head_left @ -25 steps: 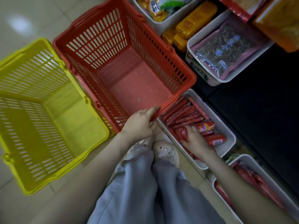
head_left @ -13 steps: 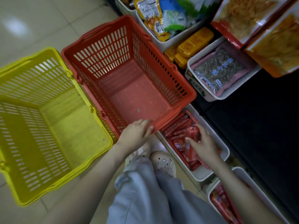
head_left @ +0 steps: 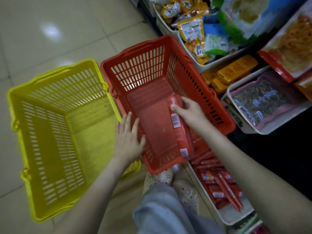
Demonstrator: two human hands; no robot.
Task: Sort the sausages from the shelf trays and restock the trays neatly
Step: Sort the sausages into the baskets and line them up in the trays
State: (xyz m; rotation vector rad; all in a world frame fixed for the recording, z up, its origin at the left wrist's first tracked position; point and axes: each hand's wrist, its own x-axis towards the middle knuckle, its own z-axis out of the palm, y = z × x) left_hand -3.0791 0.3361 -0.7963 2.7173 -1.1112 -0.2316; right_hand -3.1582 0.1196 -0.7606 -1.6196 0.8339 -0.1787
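Here, the right hand [head_left: 190, 110] clasps seemingly light, slick sausage packs [head_left: 181, 134] by one end, left hand [head_left: 129, 139] flat on basket [head_left: 152, 48].

Bare arms, grey-blue trousers, pale perforated clogs.

Left forearm [head_left: 94, 188] and right forearm [head_left: 244, 159] uncovered along all their visible length, down to the left hand [head_left: 128, 141] and right hand [head_left: 190, 110]; slim fingers [head_left: 126, 119], nails too blurred to judge. Near the centre, loose trousers [head_left: 165, 211] in a light grey-blue, soft cloth gathered into broad folds, hems falling over the shoes. Just beyond the hems, a pair of cream clogs with rounded toes: left clog [head_left: 160, 176] and right clog [head_left: 187, 193], both dotted with round vent holes and set with small shiny stud-like charms, the left one only partly in sight.
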